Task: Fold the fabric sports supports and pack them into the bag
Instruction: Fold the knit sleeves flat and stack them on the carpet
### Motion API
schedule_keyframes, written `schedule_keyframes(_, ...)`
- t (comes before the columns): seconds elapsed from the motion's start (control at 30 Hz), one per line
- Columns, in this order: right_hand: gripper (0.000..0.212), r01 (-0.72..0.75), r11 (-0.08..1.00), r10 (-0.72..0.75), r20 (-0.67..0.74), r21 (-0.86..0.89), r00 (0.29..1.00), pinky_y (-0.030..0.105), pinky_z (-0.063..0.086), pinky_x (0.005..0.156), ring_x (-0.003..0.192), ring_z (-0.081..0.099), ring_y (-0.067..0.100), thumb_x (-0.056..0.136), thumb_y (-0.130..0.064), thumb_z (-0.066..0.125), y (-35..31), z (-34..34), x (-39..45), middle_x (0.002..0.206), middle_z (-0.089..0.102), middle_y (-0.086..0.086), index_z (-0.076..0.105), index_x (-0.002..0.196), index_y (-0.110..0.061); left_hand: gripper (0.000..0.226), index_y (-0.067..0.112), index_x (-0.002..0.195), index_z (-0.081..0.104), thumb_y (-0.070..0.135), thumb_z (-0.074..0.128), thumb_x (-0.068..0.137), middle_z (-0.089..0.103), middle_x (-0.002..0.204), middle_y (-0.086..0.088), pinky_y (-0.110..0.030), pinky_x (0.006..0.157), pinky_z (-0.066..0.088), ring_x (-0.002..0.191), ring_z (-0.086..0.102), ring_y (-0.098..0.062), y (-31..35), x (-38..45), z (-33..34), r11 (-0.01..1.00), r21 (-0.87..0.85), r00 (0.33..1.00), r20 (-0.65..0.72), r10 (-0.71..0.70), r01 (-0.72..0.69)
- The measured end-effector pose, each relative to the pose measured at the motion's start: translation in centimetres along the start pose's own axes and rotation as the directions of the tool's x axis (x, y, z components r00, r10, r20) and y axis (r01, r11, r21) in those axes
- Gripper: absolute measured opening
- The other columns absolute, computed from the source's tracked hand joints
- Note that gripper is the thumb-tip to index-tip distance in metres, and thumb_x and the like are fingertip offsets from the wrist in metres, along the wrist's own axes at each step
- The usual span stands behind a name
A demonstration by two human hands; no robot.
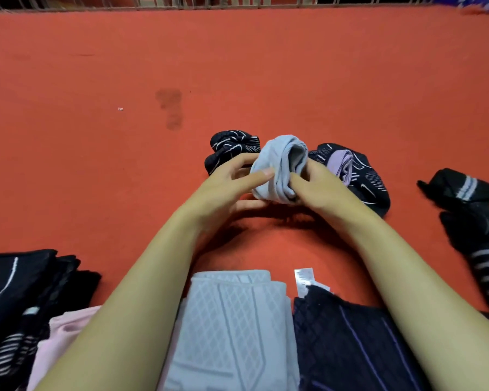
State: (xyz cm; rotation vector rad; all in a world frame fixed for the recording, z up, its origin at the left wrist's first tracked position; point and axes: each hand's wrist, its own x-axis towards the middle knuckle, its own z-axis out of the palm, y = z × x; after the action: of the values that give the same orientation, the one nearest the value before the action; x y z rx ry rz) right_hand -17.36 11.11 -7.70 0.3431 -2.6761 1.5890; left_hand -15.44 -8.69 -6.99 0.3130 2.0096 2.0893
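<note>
**Grey support is rolled up between both hands, open end pointing away**

So here's the setup. Both hands are on the same piece: a light grey support [277,167], bunched into a short roll and held just above the red floor [237,66]. The left hand [232,187] has its thumb laid across the near left side of the roll with the fingers curled behind and under it. The right hand [319,187] pinches the right side, thumb on the front, fingers tucked around the back. Neither hand is spread; both are wrapped around the fabric.

The bit that matters: the roll's long axis runs roughly away from the person and a touch to the right, with the open cuff at the far end facing up and away. The hands sit on either side of the near end, about equally close, so I'd guess either one could take it over alone.

Two rolled supports lie on the floor right behind it, a black one with white lines [232,149] to the left and a black and lilac one [353,173] to the right. A flat grey support [237,320] lies near the person, between the forearms.

I can't spot a bag anywhere in view, so packing looks a way off.
</note>
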Motion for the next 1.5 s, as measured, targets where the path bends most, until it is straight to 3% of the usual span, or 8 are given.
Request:
schedule_keyframes(0.27,0.009,0.104,0.991,-0.106,-0.01,-0.086,0.994,0.025,0.049,0.075,0.078,0.06,-0.002,0.091,-0.028,0.064,-0.2,-0.3,-0.3,0.084,0.071,-0.015,0.069,0.088,-0.035,0.025,0.016,0.115,0.07,0.009,0.074,0.092,0.076,0.106,0.0,-0.028,0.081,0.061,0.099,0.072,-0.012,-0.3,0.0,1.0,0.923,0.359,0.952,-0.207,0.225,-0.14)
schedule_keyframes(0.47,0.008,0.232,0.967,-0.236,-0.035,-0.108,0.971,0.016,0.039,0.064,0.066,0.05,-0.001,0.087,-0.024,0.057,-1.8,1.0,-0.7,0.069,0.059,-0.016,0.06,0.081,-0.028,0.025,0.017,0.108,0.061,0.009,0.065,0.084,0.069,0.094,0.007,-0.015,0.065,0.046,0.075,0.059,-0.005,-0.9,1.2,0.2,0.878,0.476,0.84,-0.497,0.219,0.053)
schedule_keyframes(0.73,0.021,0.061,0.997,-0.075,-0.286,-0.057,0.955,0.021,0.043,0.069,0.08,0.057,0.01,0.091,-0.008,0.054,-1.1,-1.1,-0.3,0.09,0.067,-0.008,0.062,0.106,-0.02,0.042,0.01,0.128,0.065,0.027,0.074,0.091,0.068,0.105,-0.005,-0.024,0.062,0.047,0.079,0.063,-0.014,0.7,0.5,-1.4,0.979,-0.187,0.99,-0.133,0.054,-0.078)
schedule_keyframes(0.87,0.018,-0.017,0.994,0.034,-0.153,0.11,0.988,0.027,0.042,0.066,0.074,0.053,0.013,0.088,-0.002,0.057,-0.8,-2.1,-0.3,0.082,0.064,0.001,0.067,0.101,-0.01,0.012,0.022,0.107,0.068,0.02,0.072,0.096,0.072,0.09,0.002,-0.026,0.066,0.049,0.074,0.066,-0.012,0.7,1.2,-2.8,0.942,-0.325,0.933,-0.358,-0.037,-0.088)
schedule_keyframes(1.1,0.029,-0.103,0.803,0.048,0.108,0.587,0.993,0.034,0.047,0.077,0.09,0.061,0.018,0.086,-0.025,0.071,-0.2,-2.4,-0.2,0.103,0.065,0.004,0.068,0.114,-0.018,0.05,-0.004,0.139,0.058,0.028,0.067,0.102,0.065,0.126,-0.021,-0.032,0.083,0.06,0.105,0.067,-0.025,0.9,0.6,-4.0,0.888,-0.446,0.902,-0.42,-0.094,-0.115)
schedule_keyframes(1.27,0.074,0.202,0.976,-0.201,-0.028,0.076,0.979,0.029,0.055,0.089,0.1,0.07,0.016,0.082,-0.012,0.072,-0.2,-1.6,-0.7,0.131,0.059,0.001,0.051,0.145,-0.043,0.024,0.009,0.125,0.066,0.015,0.063,0.103,0.075,0.119,-0.012,-0.033,0.085,0.062,0.102,0.072,-0.02,1.1,0.4,-2.8,0.918,-0.386,0.938,-0.342,-0.048,-0.094)
schedule_keyframes(1.4,0.046,0.401,0.911,-0.409,-0.09,-0.098,0.908,0.019,0.05,0.086,0.096,0.065,0.003,0.085,-0.006,0.068,-1.2,-1.3,-0.6,0.109,0.064,-0.007,0.073,0.114,-0.042,0.022,0.015,0.12,0.07,0.008,0.066,0.1,0.077,0.105,-0.01,-0.034,0.074,0.06,0.086,0.071,-0.019,0.6,0.5,-2.8,0.985,-0.157,0.937,-0.35,0.016,-0.076)
schedule_keyframes(1.5,0.038,0.298,0.938,-0.28,-0.119,0.179,0.953,0.03,0.047,0.071,0.077,0.061,0.007,0.08,0.006,0.061,-1.4,-1.5,-0.9,0.085,0.066,-0.004,0.076,0.077,-0.029,0.016,0.023,0.103,0.078,0.011,0.068,0.099,0.067,0.074,-0.004,-0.032,0.069,0.048,0.072,0.058,-0.022,-0.3,0.8,-3.4,0.995,0.091,0.905,-0.419,0.082,-0.048)
